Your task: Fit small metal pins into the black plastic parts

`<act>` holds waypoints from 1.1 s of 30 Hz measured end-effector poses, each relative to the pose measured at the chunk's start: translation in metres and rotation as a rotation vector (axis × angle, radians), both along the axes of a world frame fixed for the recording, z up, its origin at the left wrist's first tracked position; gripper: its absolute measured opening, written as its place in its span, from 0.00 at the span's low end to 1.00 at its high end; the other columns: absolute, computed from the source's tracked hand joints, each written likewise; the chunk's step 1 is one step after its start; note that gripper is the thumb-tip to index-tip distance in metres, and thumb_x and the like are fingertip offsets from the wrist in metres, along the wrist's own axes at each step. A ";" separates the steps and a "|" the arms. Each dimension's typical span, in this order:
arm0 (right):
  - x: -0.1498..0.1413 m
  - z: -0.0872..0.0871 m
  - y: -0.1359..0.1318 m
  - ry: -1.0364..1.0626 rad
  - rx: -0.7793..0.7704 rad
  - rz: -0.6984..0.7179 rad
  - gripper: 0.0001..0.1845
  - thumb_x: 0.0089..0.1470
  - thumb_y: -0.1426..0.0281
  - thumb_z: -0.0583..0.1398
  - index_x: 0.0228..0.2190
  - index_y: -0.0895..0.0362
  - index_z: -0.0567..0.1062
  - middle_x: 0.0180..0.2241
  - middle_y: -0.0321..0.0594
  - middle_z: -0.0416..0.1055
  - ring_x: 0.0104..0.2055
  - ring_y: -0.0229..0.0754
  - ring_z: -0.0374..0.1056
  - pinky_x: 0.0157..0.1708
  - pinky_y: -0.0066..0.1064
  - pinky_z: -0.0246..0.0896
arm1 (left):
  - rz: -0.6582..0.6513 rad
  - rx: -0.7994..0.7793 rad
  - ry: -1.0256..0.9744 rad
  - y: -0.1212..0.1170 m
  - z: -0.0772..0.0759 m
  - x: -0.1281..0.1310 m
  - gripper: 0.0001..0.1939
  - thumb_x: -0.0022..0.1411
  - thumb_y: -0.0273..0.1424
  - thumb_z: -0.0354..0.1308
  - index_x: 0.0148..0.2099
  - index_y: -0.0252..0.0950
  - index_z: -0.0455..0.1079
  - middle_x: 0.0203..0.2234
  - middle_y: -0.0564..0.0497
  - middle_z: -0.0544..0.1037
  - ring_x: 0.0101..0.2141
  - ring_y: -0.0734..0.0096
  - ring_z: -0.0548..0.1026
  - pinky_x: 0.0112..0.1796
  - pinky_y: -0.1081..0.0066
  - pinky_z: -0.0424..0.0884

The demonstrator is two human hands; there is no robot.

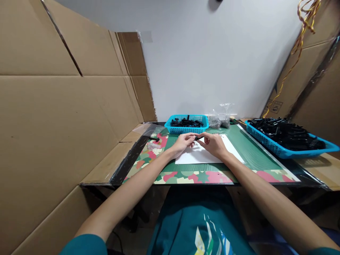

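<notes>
Both hands meet over a white sheet of paper (204, 157) on the table. Between their fingertips is a small black part (197, 138), too small for me to name. My left hand (183, 142) pinches it from the left, fingers closed. From the right, my right hand (212, 143) grips it with thumb and forefinger. Small pieces lie on the paper behind the hands, partly hidden by them. Just beyond my hands stands a blue basket (186, 130) holding many small black parts.
A larger blue basket (288, 154) heaped with long black parts stands at the right. Clear plastic bags (219, 122) of small pieces sit by the wall. One black piece (154, 139) lies on the patterned mat (145, 161). Cardboard walls (66, 124) rise at both sides.
</notes>
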State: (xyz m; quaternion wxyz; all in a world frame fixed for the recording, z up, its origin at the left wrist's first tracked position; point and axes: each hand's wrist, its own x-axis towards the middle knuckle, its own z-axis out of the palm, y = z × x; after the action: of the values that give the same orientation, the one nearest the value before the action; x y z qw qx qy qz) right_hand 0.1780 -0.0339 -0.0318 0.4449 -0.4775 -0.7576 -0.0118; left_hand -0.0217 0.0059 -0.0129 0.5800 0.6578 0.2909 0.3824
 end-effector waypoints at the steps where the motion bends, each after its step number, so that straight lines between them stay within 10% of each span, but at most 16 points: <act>1: 0.000 0.000 0.000 0.001 0.005 0.004 0.10 0.59 0.65 0.66 0.43 0.52 0.84 0.20 0.30 0.68 0.21 0.36 0.60 0.28 0.28 0.51 | -0.005 -0.021 -0.012 0.000 0.000 0.000 0.30 0.57 0.50 0.72 0.51 0.30 0.79 0.25 0.53 0.72 0.25 0.78 0.67 0.29 0.74 0.60; 17: 0.009 0.001 0.000 0.002 0.020 0.007 0.11 0.62 0.63 0.66 0.44 0.50 0.87 0.21 0.35 0.73 0.22 0.38 0.63 0.28 0.29 0.52 | -0.027 -0.290 -0.152 0.001 0.002 0.002 0.15 0.64 0.37 0.69 0.44 0.27 0.80 0.31 0.47 0.73 0.24 0.80 0.64 0.26 0.75 0.60; 25: 0.025 -0.003 0.007 0.079 -0.050 0.037 0.11 0.61 0.64 0.66 0.38 0.54 0.89 0.26 0.41 0.80 0.24 0.39 0.65 0.29 0.30 0.56 | 0.217 0.601 0.295 -0.001 0.003 -0.007 0.19 0.68 0.43 0.64 0.53 0.36 0.79 0.50 0.43 0.82 0.45 0.62 0.78 0.45 0.67 0.72; 33: 0.024 -0.003 0.010 0.032 -0.154 0.061 0.20 0.60 0.53 0.66 0.37 0.57 0.88 0.20 0.37 0.71 0.22 0.37 0.60 0.27 0.30 0.51 | 0.213 0.747 0.479 -0.003 0.001 -0.006 0.13 0.68 0.39 0.64 0.49 0.37 0.81 0.43 0.47 0.85 0.40 0.63 0.79 0.42 0.67 0.72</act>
State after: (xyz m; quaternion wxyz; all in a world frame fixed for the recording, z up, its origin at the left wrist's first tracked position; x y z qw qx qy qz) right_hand 0.2018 -0.0236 -0.0345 0.4191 -0.4870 -0.7633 0.0677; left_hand -0.0279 0.0033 -0.0120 0.1767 0.8583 0.3251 0.3556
